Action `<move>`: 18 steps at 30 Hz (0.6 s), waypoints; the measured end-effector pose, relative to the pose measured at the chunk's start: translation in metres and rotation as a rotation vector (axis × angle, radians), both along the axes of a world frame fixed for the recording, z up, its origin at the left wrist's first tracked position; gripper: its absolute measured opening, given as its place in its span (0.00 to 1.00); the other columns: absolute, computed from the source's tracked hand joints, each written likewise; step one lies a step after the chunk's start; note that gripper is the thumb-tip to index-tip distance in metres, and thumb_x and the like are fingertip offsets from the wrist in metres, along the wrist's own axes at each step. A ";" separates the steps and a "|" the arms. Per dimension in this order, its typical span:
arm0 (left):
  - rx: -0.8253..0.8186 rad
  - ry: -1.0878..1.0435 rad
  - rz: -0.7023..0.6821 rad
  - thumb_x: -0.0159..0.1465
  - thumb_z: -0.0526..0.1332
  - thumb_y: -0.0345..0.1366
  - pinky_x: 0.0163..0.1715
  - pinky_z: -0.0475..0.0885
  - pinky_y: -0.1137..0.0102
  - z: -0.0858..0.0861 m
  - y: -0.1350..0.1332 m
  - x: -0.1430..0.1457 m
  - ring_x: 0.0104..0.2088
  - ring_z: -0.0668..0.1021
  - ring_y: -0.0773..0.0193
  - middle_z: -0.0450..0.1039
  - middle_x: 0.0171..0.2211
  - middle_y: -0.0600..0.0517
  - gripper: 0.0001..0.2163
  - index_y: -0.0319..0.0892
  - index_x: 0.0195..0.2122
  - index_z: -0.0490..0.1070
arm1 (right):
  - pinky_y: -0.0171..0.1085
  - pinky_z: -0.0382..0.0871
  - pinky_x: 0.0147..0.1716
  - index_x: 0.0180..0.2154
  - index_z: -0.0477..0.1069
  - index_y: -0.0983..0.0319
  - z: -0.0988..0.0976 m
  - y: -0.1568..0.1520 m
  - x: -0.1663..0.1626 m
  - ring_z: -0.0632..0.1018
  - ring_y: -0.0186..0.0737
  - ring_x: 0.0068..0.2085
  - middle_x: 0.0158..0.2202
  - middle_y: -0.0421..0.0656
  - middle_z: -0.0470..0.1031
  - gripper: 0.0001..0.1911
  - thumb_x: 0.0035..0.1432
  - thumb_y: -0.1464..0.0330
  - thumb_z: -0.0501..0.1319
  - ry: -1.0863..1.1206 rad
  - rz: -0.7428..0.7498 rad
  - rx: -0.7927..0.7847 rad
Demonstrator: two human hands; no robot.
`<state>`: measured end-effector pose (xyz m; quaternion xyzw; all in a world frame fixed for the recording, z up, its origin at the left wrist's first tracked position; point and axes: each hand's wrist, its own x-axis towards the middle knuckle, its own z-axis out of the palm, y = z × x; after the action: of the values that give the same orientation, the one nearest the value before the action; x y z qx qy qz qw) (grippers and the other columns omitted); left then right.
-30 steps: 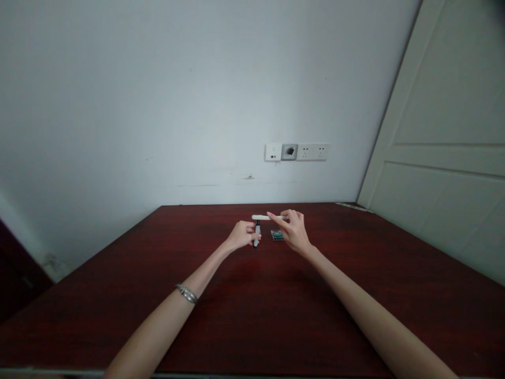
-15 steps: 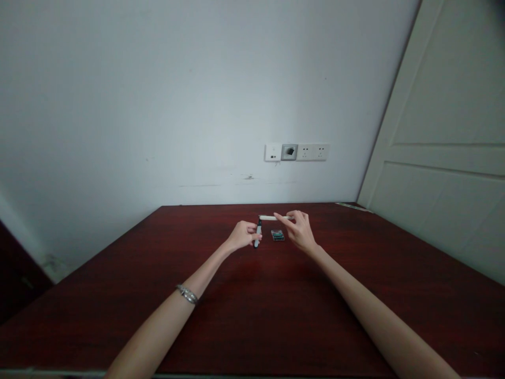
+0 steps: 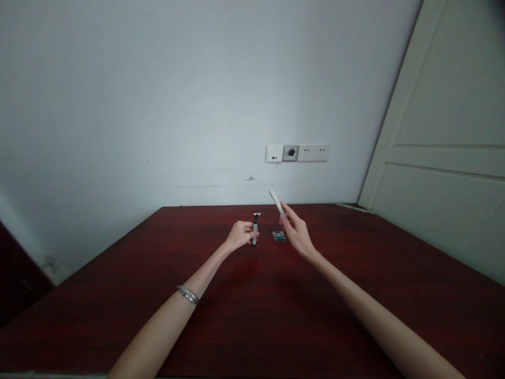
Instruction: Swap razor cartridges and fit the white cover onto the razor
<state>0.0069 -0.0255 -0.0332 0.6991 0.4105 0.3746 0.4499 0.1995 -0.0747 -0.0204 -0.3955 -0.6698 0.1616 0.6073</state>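
Note:
My left hand (image 3: pixel 240 235) is closed around the grey and black handle of a razor (image 3: pixel 255 230), which stands nearly upright with its T-shaped head on top. In my right hand (image 3: pixel 296 231) is a slim white stick (image 3: pixel 276 201), gripped near its lower end and tilted up to the left. Its exact kind is too small to make out. The stick and the razor are apart. Between the two hands, a small flat clear case (image 3: pixel 279 236) with dark green contents lies on the table, close to my right fingers.
The dark red wooden table (image 3: pixel 252 310) reaches back to a pale wall (image 3: pixel 213 105). Sockets and switch plates (image 3: pixel 313 153) are set in the wall above the far edge. A white panelled door (image 3: pixel 442 152) stands at the right. A thin strip (image 3: pixel 353 208) lies at the far right corner.
My right hand has drawn the white stick away from the razor's head and swung it from level to steeply tilted. The razor has turned slightly more upright in my left hand.

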 end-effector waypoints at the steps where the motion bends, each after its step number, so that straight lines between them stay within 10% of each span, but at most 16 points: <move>1: -0.002 -0.010 -0.002 0.52 0.60 0.28 0.22 0.72 0.73 0.000 0.000 0.001 0.24 0.76 0.66 0.74 0.25 0.49 0.02 0.35 0.28 0.70 | 0.31 0.61 0.20 0.56 0.61 0.59 -0.001 -0.007 -0.004 0.65 0.31 0.23 0.28 0.40 0.68 0.25 0.59 0.57 0.50 0.088 0.042 -0.086; 7: 0.035 -0.011 -0.037 0.51 0.61 0.29 0.24 0.71 0.74 -0.002 -0.003 0.003 0.24 0.76 0.66 0.74 0.25 0.49 0.03 0.35 0.26 0.70 | 0.26 0.43 0.10 0.43 0.68 0.64 -0.014 -0.037 -0.016 0.52 0.23 0.14 0.18 0.32 0.56 0.25 0.52 0.51 0.55 0.369 0.289 -0.514; 18: 0.095 -0.008 -0.078 0.49 0.61 0.28 0.23 0.69 0.74 -0.003 -0.002 0.003 0.24 0.75 0.66 0.73 0.23 0.49 0.02 0.35 0.23 0.69 | 0.26 0.44 0.10 0.37 0.65 0.63 -0.027 -0.042 -0.031 0.52 0.23 0.14 0.17 0.30 0.53 0.23 0.51 0.49 0.55 0.382 0.276 -0.518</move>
<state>0.0100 -0.0278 -0.0366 0.7337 0.3628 0.3788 0.4320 0.1683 -0.1165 -0.0471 -0.4048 -0.5278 0.4781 0.5735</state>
